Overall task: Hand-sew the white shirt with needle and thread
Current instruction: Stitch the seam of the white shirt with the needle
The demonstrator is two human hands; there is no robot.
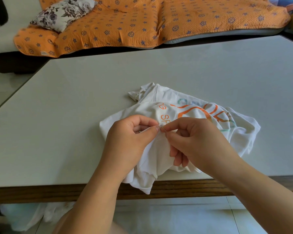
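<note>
A crumpled white shirt (189, 105) with orange and teal print lies near the table's front edge, one corner hanging over it. My left hand (130, 142) pinches a fold of the shirt between thumb and forefinger. Right beside it, my right hand (198, 142) pinches a thin silver needle (163, 128) at that same fold, fingertips nearly touching those of the left. No thread can be made out.
The pale table (108, 102) has a dark wooden front edge (41, 193). Behind it stands a sofa under an orange patterned cover (142, 22), with a floral cushion (63, 13). More white cloth (46, 215) lies below the table at the left.
</note>
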